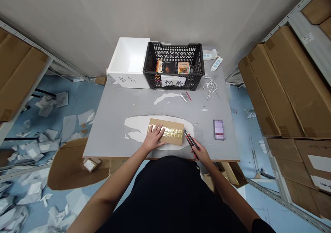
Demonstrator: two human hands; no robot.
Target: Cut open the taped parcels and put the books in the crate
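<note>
A: How many hands are at the table, and what does each one do?

B: Two hands, both of one person. The left hand (153, 138) lies open on one cardboard parcel (167, 131), with the fingers spread, and it grips nothing. The right hand (200, 154) is closed around one box cutter (191, 140) with a black and red body (its tip is small, so I cannot see the blade well).

A: Where is the parcel, and which way does it point?

B: It is under the left hand, and the cutter's tip is just beside its right end. Its long axis goes left to right across the grey table (113, 136), a little tilted. One band of gold tape (168, 132) runs along this axis.

A: What is farther from the hands?

B: Ahead of the grip stand one black plastic crate (173, 47), holding three small printed packets (169, 67), and one white foam box (128, 62) at its left. Ahead of the right hand lie one white cable (210, 86) and two white power strips (216, 64). One blurred card (219, 129) lies nearer, to the right of the cutter.
</note>
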